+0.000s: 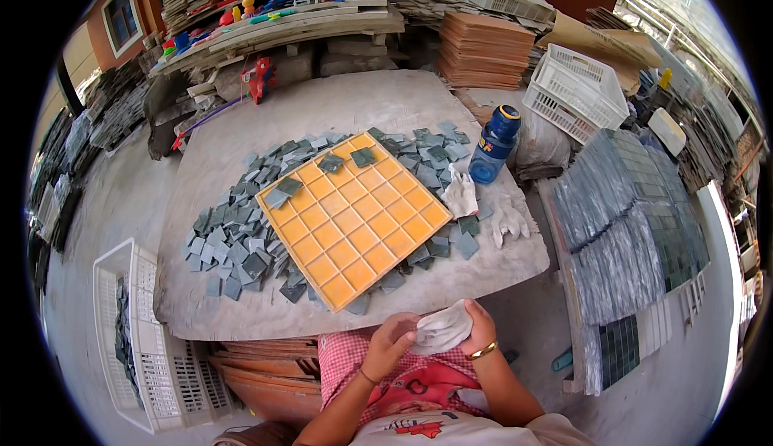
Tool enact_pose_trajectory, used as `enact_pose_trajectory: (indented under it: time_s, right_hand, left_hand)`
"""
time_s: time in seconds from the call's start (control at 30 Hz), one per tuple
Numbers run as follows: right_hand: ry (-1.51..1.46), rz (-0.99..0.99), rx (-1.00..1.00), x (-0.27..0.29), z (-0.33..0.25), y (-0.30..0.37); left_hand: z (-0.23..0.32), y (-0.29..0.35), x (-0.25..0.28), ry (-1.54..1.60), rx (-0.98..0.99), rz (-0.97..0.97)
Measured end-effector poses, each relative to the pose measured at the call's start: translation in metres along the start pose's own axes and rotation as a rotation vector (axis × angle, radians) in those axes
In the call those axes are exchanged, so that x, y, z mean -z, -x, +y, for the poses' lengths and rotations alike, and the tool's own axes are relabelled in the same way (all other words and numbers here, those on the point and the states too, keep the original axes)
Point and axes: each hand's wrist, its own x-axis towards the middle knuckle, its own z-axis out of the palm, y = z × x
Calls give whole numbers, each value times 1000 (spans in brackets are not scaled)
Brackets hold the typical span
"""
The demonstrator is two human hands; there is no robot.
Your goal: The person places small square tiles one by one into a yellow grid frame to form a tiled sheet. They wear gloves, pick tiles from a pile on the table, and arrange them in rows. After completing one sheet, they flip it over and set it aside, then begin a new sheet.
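White fabric, a work glove (441, 329), sits between our two hands just below the near edge of the round worktable (241, 124). Our left hand (390, 344) is curled w/ fingers closed on the glove's left end; our right hand (481, 329) is cupped behind it, fingers wrapped round the other side, so both hands grip the same glove. A gold bangle (484, 351) rides the right wrist; a thin band shows on the left wrist. Under the hands we see a red checked cloth (346, 357) over the lap. On the table, approx. centre, lies an orange grid tray (354, 219), turned diamond-wise, w/ most cells bare; four grey square tiles (363, 156) sit in cells along its far edges. Loose grey tiles (229, 241) are heaped against the tray's left side and far corner, fewer along the right. Just right of the tray lie two more white gloves (460, 194), one nearer the table rim. A blue water bottle (493, 144) stands beyond them at the table's right edge. Left of the table, on the floor, a white plastic crate (137, 341) holds some dark tiles. Right of the table, sheets of grey mosaic (624, 220) are stacked on a board. Another white crate (576, 90) rests tilted beyond the bottle.
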Motion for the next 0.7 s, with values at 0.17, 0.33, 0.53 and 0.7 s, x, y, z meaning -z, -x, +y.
enact_pose_trajectory:
  time_s: [0.17, 0.33, 0.53, 0.7]
  right_hand:
    - [-62, -88, -19, 17, 3, -2]
    - [223, -43, 362, 32, 0, -13]
    - [739, 8, 555, 23, -1, -4]
    - [563, -52, 256, -5, 18, 20]
  left_hand:
    - [-26, 6, -3, -75, 287, -139]
    - [-17, 2, 11, 38, 282, 102]
    - [-11, 6, 15, -460, 58, 189]
    - [-11, 18, -3, -266, 134, -109]
